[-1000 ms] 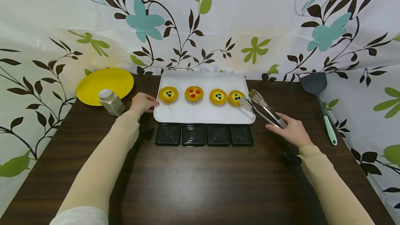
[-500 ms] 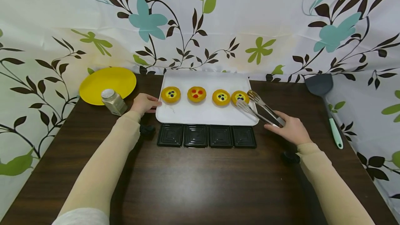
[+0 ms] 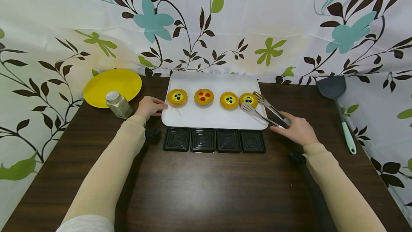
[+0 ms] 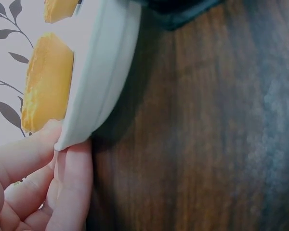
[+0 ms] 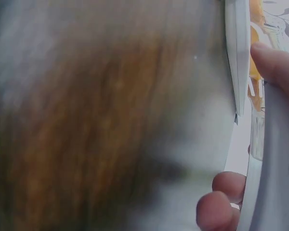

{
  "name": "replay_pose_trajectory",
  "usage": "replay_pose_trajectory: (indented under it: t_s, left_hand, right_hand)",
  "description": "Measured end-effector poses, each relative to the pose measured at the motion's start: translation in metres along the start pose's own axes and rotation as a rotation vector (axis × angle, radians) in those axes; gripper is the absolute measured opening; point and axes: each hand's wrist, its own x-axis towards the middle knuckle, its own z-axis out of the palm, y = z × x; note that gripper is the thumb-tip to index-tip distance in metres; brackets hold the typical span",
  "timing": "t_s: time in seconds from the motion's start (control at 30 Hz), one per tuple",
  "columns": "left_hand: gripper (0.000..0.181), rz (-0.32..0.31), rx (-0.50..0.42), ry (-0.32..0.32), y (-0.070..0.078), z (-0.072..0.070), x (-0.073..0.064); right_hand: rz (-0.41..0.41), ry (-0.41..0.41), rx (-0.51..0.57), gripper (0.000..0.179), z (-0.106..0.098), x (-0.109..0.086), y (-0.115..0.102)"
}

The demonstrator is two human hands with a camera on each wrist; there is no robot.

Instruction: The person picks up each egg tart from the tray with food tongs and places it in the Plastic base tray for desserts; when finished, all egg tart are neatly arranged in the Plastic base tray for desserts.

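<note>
My left hand (image 3: 149,107) pinches the left rim of a white tray (image 3: 212,117), thumb on top and fingers below in the left wrist view. Several egg tarts stand in a row on it. Blue dots top the left tart (image 3: 177,97), the third tart (image 3: 229,100) and the rightmost tart (image 3: 249,99); red pieces top the second tart (image 3: 204,96). My right hand (image 3: 299,130) holds metal tongs (image 3: 273,109) by the handle end. Their slotted tips stand on either side of the rightmost tart; whether both touch it I cannot tell.
Several black square dishes (image 3: 202,140) line the tray's near side. At the left stand a yellow plate (image 3: 111,81) and a glass shaker jar (image 3: 119,106). A grey spatula (image 3: 336,92) with a mint handle lies far right. A patterned curtain (image 3: 225,28) hangs behind the table.
The tongs have moved slightly left over the rightmost tart, and their tips now flank it. The left hand keeps its hold on the tray rim. The head view has shifted slightly.
</note>
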Motion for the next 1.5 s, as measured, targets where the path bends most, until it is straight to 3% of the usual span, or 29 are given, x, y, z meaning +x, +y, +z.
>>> replay_pose_trajectory:
  t_s: [0.63,1.17,1.5]
  left_hand:
    - [0.042,-0.031,0.008,-0.008,-0.006,-0.003,0.007]
    - [0.042,0.018,-0.015,-0.009,-0.002,0.000,-0.001]
    - [0.041,0.000,-0.010,-0.007,0.000,0.001,-0.001]
  right_hand:
    - [0.014,-0.009,0.073,0.090,-0.004,-0.013,0.003]
    - [-0.020,0.017,0.091,0.081,-0.012,-0.059,0.005]
    - [-0.045,0.036,0.084,0.077,-0.013,-0.092,0.002]
